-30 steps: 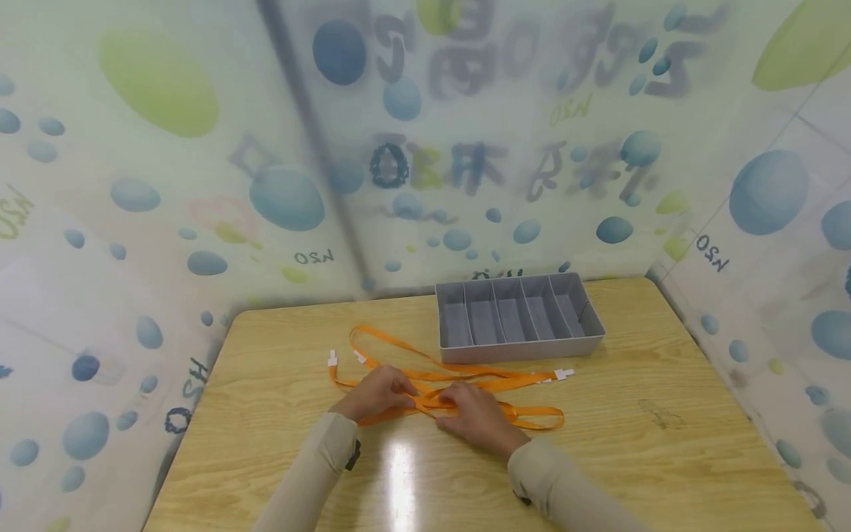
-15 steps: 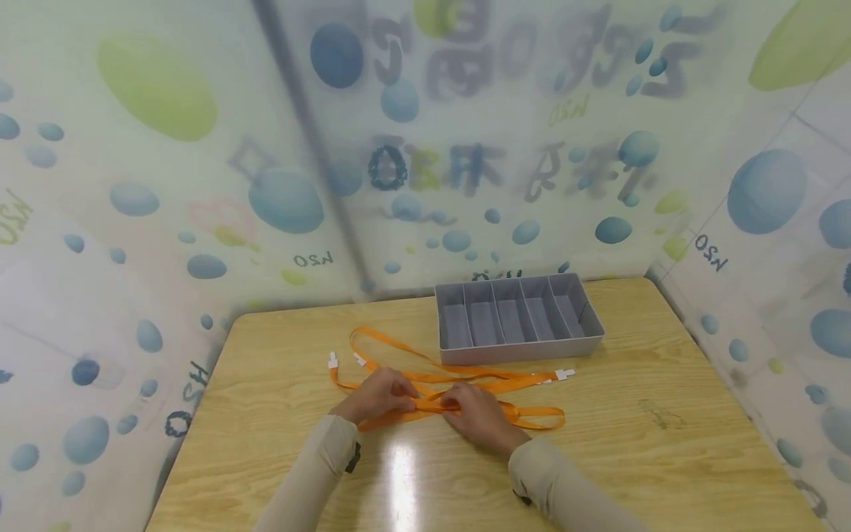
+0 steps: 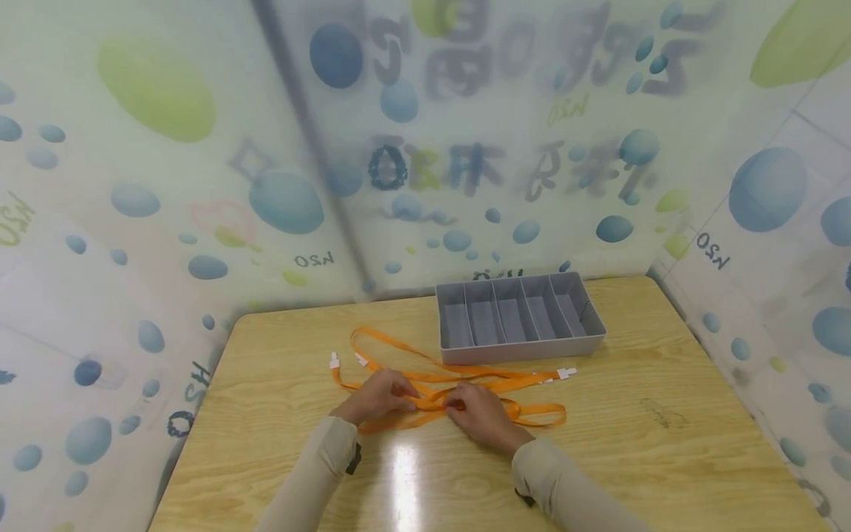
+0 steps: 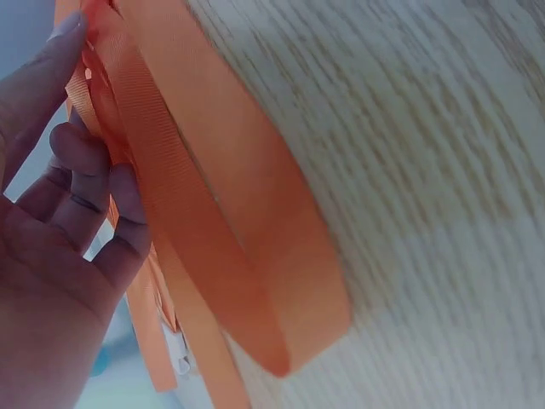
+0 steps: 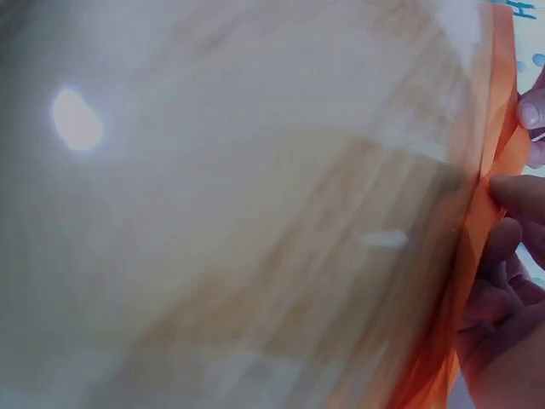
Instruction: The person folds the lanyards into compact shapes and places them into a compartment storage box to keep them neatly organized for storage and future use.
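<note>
Several orange lanyards lie tangled on the wooden table. My left hand (image 3: 379, 397) pinches one orange lanyard (image 3: 431, 404) near the middle of the bunch, and my right hand (image 3: 484, 417) pinches the same bunch a short way to the right. In the left wrist view, a flat strap (image 4: 230, 213) folds into a bend on the table beside the left fingers (image 4: 81, 149). The right wrist view has the right thumb and fingers (image 5: 519, 200) on the strap (image 5: 473, 243). A loop (image 3: 545, 414) sticks out past the right hand. My palms hide part of the bunch.
Behind the hands, a grey tray (image 3: 521, 350) with several compartments stands at the table's back edge. Another lanyard's loop (image 3: 382, 334) lies left of it. White clips (image 3: 335, 360) show at the left, and another white clip (image 3: 566, 373) at the right. A patterned curtain (image 3: 425, 244) borders the table (image 3: 266, 384).
My right thumb and fingers have drawn in onto the straps, which now run closer together between the hands. The left hand stays almost where it was.
</note>
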Available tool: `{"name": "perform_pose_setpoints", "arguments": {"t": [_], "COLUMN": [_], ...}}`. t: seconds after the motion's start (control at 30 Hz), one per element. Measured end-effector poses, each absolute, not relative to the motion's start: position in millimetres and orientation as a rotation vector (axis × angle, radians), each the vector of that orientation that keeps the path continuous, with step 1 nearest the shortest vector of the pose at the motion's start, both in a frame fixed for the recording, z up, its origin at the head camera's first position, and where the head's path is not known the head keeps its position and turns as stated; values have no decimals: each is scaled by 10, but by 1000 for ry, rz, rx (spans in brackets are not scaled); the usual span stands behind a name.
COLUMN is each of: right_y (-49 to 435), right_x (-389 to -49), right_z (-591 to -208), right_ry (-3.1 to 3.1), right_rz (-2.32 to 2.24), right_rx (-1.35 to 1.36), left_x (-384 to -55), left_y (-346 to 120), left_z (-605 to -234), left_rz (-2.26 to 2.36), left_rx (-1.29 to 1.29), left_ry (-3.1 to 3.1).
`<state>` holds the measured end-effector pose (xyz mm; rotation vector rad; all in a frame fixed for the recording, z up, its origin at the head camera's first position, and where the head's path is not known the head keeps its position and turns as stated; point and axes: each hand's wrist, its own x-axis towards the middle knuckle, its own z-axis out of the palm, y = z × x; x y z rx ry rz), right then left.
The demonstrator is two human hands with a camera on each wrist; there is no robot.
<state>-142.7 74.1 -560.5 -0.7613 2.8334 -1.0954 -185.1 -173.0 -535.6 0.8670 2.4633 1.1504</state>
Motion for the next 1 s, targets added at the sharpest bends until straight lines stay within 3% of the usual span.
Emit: {"name": "perform_pose_setpoints", "arguments": {"t": [0.77,1.0], "right_y": [857,884], "right_x": [-1548,-1622], "right_z": [-5106,-5158], "right_ry": [2300,2202], "right_rz": [-1723,-1796], "right_rx": [-607,-548], "left_x": [-1872,-1901], "left_y": [-1623,-1565], "left_z": [-5137,-4937], "left_rz": [1265,1292], "left_rx": [854,902], "left_ry": [2572,2619]}}
